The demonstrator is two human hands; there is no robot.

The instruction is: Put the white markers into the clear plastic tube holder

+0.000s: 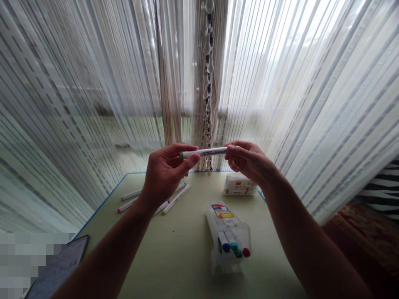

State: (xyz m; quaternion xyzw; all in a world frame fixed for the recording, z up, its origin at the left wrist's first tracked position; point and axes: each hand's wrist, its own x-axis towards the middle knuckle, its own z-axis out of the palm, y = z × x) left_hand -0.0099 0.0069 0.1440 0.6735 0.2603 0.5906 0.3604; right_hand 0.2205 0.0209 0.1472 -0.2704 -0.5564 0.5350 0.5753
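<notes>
A white marker with a green end is held level above the far part of the table, stretched between both hands. My left hand has its thumb and index finger around the green-ended side. At the opposite end, my right hand pinches the marker between thumb and fingers. Below stands a clear plastic marker case, holding several white markers with blue, teal, green and red ends. Loose markers lie on the table near my left hand, among them a yellow-ended marker and a pink-ended marker, partly hidden by my wrist.
The pale green table has a blue edge. A white package with printed lettering sits at the back right. At the left edge lies a dark-framed tablet or phone. Sheer striped curtains and a beaded strand hang behind.
</notes>
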